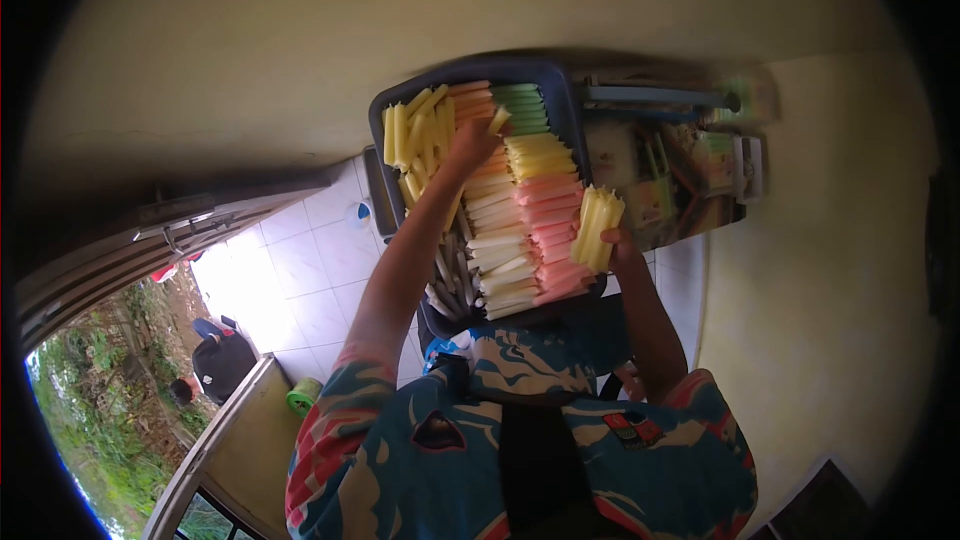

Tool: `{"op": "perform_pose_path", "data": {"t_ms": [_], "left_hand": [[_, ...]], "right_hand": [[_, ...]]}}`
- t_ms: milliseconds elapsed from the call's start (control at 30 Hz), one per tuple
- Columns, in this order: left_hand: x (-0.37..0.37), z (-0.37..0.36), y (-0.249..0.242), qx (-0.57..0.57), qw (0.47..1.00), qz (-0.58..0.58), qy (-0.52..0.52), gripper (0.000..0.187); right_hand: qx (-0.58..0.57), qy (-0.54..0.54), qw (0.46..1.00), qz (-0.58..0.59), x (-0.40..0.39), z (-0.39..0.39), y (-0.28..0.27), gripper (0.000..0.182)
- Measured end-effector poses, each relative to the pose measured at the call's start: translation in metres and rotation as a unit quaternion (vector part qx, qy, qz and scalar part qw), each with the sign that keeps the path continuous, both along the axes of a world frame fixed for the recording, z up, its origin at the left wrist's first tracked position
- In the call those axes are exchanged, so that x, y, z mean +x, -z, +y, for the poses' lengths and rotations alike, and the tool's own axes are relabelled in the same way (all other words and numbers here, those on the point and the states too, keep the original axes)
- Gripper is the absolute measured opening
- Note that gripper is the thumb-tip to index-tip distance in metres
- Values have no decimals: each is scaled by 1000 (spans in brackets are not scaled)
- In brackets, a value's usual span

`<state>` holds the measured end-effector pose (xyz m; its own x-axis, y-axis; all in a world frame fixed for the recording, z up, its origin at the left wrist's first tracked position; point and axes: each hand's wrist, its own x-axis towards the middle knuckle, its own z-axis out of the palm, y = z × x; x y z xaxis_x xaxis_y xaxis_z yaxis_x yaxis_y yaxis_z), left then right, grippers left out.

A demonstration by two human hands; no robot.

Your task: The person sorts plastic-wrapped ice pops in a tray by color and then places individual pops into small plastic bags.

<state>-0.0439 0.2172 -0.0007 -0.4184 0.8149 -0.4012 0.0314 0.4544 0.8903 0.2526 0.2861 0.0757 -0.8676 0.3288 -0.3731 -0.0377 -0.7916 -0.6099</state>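
Observation:
A dark blue tub point(375, 108) stands in front of me, filled with slim plastic-wrapped sticks that look like ice pops. Loose yellow ones point(430, 135) lie jumbled at its far left. Rows of pink point(550, 210), green point(520, 110) and cream ice pops point(495, 240) are stacked beside them. My left hand point(475, 147) is over the tub, closed around a yellow ice pop point(499, 121). At the tub's right edge, my right hand point(625, 248) grips an upright bundle of several yellow ice pops point(598, 228).
Right of the tub is a surface with boxes and packets point(650, 190), blurred. A grey bar point(660, 97) lies behind them. White floor tiles point(320, 250) lead to an open doorway at left, with a person in dark clothes point(225, 365) outside. A green container point(303, 395) sits by the door.

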Motion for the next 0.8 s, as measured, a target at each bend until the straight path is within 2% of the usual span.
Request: {"op": "perform_pose_path", "data": {"t_ms": [67,167,267,467,567,667,800], "left_hand": [[-1,24,8,-7,990,109,92,28],[3,50,32,-67,959,186,202,31],[11,60,46,-131,925,243,262,33],[18,67,47,-157,927,223,256,41],[10,78,48,-186,903,189,337,61],[5,89,27,-236,870,109,419,67],[5,87,19,-194,885,102,410,71]], "right_hand": [[15,1,1000,7,1,3,-2,74],[11,4,1000,10,6,6,6,73],[-3,12,1000,-8,11,2,9,71],[-25,27,999,-16,14,2,16,71],[-6,36,999,-14,8,8,7,73],[11,39,999,-11,3,17,1,77],[3,43,999,-15,1,23,1,83]]}}
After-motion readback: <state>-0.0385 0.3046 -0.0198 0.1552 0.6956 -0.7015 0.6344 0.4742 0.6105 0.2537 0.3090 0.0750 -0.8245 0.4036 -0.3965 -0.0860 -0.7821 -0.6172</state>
